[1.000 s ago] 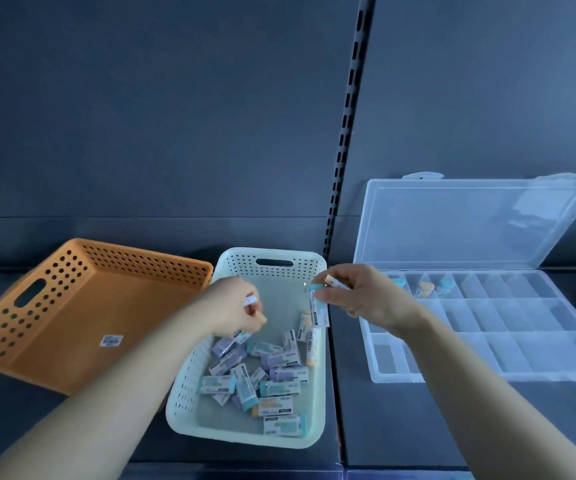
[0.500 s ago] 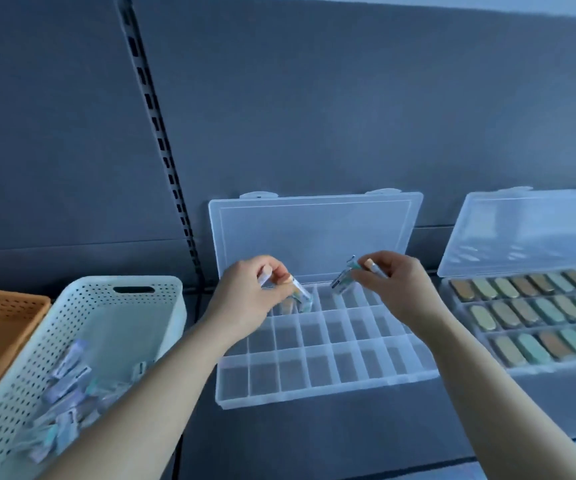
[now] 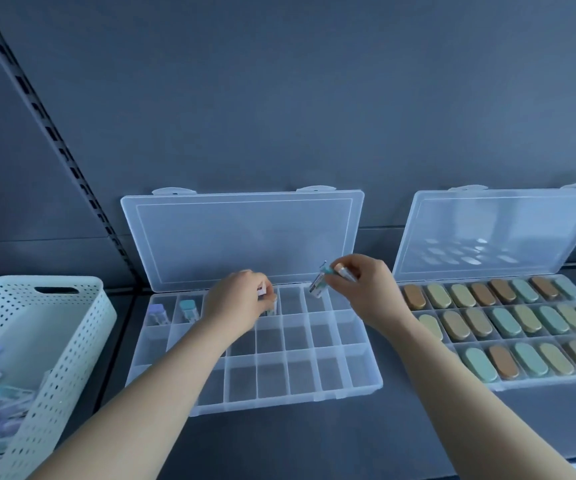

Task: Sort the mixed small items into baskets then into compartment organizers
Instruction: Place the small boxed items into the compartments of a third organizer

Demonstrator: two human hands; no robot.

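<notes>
Our left hand (image 3: pixel 239 304) kept its grip pinched on a small item (image 3: pixel 269 308) at a back-row cell of the clear organizer (image 3: pixel 279 372). Our right hand (image 3: pixel 366 292) gripped what looked like two spare items (image 3: pixel 319 287) just above that row. We judged that one of them, loosely pinched, could slip into the wrong cell.

Small items (image 3: pixel 186 309) in open organizer (image 3: pixel 362 382)

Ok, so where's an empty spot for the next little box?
The middle organizer's two front rows look bare, also back-row cells between left hand and right hand. Its two back-left cells, the right organizer and the basket are crowded.
</notes>
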